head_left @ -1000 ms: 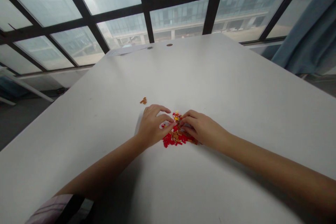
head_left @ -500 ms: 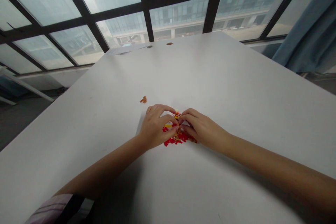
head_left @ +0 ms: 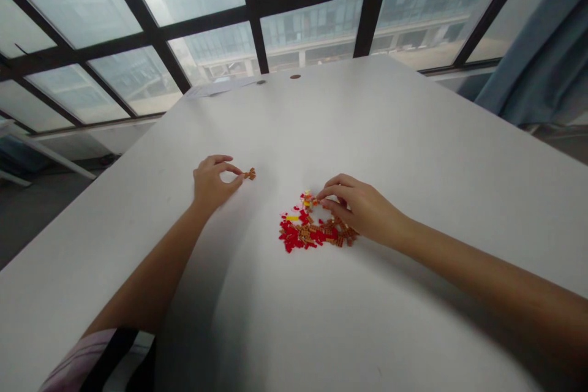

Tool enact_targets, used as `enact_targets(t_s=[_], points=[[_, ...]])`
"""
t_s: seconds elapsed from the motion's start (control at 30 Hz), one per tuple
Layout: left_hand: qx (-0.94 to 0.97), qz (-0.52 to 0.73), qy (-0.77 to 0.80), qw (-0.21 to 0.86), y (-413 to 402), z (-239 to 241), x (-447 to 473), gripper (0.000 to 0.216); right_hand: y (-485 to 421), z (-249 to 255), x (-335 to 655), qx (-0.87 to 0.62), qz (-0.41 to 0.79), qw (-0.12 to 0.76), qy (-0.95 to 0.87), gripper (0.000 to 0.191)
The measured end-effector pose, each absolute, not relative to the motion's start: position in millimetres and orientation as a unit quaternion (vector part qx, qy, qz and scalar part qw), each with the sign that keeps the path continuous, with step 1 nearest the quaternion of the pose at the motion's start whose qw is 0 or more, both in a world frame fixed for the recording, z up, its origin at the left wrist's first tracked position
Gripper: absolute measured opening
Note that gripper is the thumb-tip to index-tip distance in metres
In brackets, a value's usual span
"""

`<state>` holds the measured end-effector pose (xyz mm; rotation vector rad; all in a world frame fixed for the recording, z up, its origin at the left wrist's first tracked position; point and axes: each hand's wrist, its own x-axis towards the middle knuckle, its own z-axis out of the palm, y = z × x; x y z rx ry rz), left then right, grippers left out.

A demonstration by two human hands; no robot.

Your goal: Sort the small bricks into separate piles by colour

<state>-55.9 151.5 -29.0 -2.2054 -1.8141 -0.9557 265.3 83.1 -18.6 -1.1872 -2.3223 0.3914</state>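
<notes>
A loose pile of small red, orange and yellow plastic bricks lies on the white table. My right hand rests at the pile's upper right, with its fingertips at a small stacked cluster of coloured bricks. Whether those fingers hold a piece is hidden. Left of the pile, my left hand stands curved and holds nothing. Its fingertips are just beside a small orange brick assembly, almost touching it.
The table's far corner has a sheet of paper and round grommet holes. Its left edge drops to a grey floor. Large dark-framed windows lie beyond, with a blue curtain at the right.
My left hand has moved away from the pile, up and left to the small orange assembly. The pile now shows fully, and my right hand has shifted slightly right.
</notes>
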Motion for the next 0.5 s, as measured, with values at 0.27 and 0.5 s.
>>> enact_targets(t_s=[0.27, 0.5], points=[[-0.754, -0.243, -0.596, 0.128, 149, -39, -58, 0.008, 89, -23, 270, -0.453, 0.162, 0.266, -0.835, 0.016], [-0.745, -0.258, -0.583, 0.198, 147, -42, -54, 0.020, 79, -26, 261, -0.381, 0.150, 0.215, -0.887, 0.017]])
